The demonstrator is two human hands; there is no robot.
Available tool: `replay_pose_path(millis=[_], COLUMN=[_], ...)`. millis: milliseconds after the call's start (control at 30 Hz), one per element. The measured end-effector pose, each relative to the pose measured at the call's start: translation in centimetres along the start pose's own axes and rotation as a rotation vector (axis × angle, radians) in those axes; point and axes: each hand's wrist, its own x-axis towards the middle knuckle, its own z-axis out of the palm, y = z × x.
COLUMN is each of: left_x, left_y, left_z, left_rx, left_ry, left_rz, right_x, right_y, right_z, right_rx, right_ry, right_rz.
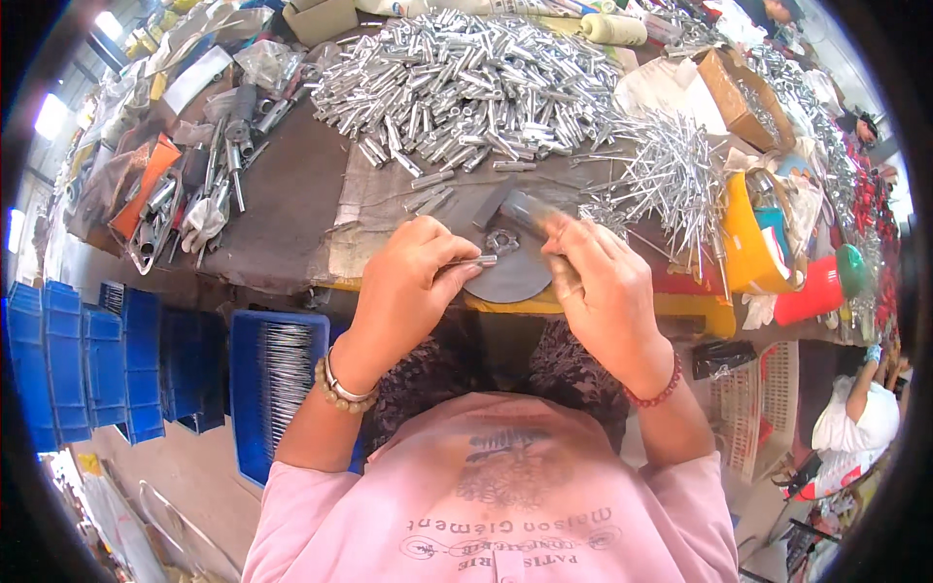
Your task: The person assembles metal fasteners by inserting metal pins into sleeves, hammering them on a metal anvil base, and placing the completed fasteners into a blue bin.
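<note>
My left hand [418, 272] is closed, thumb and forefinger pinching a small silver metal tube [486, 260] over a round dark metal plate [510, 284]. My right hand [607, 277] is curled at the plate's right side, smeared a little by motion. Its fingers close on what looks like a dark hammer [528, 209], whose blurred end meets the fingertips. A dark flat block [492, 204] lies against the hammer's left end. Small shiny metal pieces [501, 241] sit at the plate's far side. Several loose tubes [428, 198] lie beyond my left hand.
A large heap of silver tubes [466, 87] covers the bench's far middle. Thin metal rods [671, 180] are piled to the right, beside a yellow container [753, 233] and a cardboard box [743, 97]. Tools [233, 146] crowd the left; a blue crate [277, 389] of metal parts stands below.
</note>
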Motion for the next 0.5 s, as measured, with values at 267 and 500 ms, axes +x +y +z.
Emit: replay_pose_path(millis=[267,500], left_x=[-0.4,-0.2], left_y=[-0.1,-0.1], left_z=[-0.1,-0.2], left_rx=[-0.042,-0.033], left_ry=[-0.004,-0.014], left_rz=[-0.041,0.007], right_x=[0.2,-1.0], right_y=[1.0,0.9], right_z=[0.7,0.4], right_rx=[0.163,-0.117], right_ry=[0.015,-0.137], right_rz=[0.089,-0.068])
